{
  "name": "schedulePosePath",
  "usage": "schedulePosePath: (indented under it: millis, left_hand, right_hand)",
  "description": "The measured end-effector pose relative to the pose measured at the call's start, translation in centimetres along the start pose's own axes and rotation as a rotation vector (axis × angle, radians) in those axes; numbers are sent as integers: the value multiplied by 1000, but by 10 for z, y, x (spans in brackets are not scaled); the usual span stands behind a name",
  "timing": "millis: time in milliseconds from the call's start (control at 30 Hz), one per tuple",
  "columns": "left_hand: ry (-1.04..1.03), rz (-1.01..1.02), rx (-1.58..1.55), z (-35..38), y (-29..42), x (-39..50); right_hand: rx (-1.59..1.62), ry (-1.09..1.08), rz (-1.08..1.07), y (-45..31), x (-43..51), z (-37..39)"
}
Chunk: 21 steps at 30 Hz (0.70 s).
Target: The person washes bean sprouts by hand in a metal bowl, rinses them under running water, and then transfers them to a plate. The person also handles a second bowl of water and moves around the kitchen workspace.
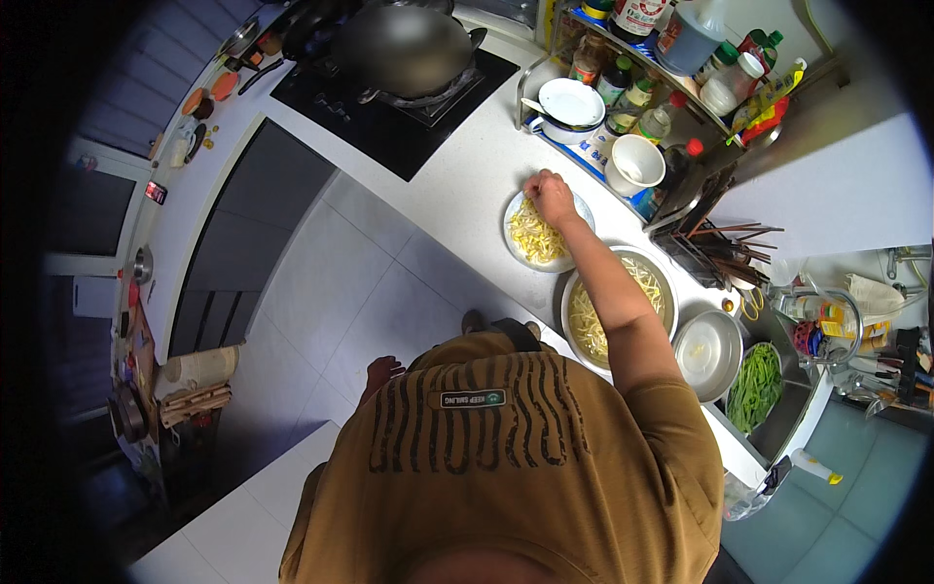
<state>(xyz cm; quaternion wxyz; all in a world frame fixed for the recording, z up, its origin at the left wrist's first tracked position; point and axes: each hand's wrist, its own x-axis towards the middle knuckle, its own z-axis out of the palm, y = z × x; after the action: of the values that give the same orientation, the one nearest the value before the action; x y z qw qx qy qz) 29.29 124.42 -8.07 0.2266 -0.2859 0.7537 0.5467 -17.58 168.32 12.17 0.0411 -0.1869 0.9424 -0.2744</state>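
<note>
My right hand [551, 196] is over the far edge of a round plate [584, 213], fingers bent downward; whether they grip anything is hard to see. Bean sprouts [538, 237] with yellow heads lie on that plate. Beneath my right forearm stands a metal basin [670, 281] with more bean sprouts [589, 325] in it; the arm hides its middle. My left hand [384, 369] hangs low beside my body, away from the counter, with nothing seen in it and its fingers apart.
A wok [405, 51] sits on the black cooktop [419, 146]. Bottles crowd a two-tier rack [620, 171] behind the plate, with a white bowl [634, 165]. Right of the basin are a metal bowl [706, 355] and leafy greens [756, 387] in the sink [792, 398]. Chopsticks [730, 244] stick out nearby.
</note>
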Motion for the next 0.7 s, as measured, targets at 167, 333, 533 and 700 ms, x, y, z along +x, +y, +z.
schedulePosePath:
  millis: [167,333,533,700]
  left_hand:
    - [-79,-63,269,-10,-9,-5]
    - [-205,-37,497,-16,-2,22]
    - [-347,53,687,-18,19,75]
    - [-434,137,692,-22,58,115]
  right_hand:
    - [191,172,-111,4,-29,-38]
    - [408,109,106,42,-97,-110]
    - [201,27,295,75,-248,-152]
    - [84,-138,461,63,-319,-132]
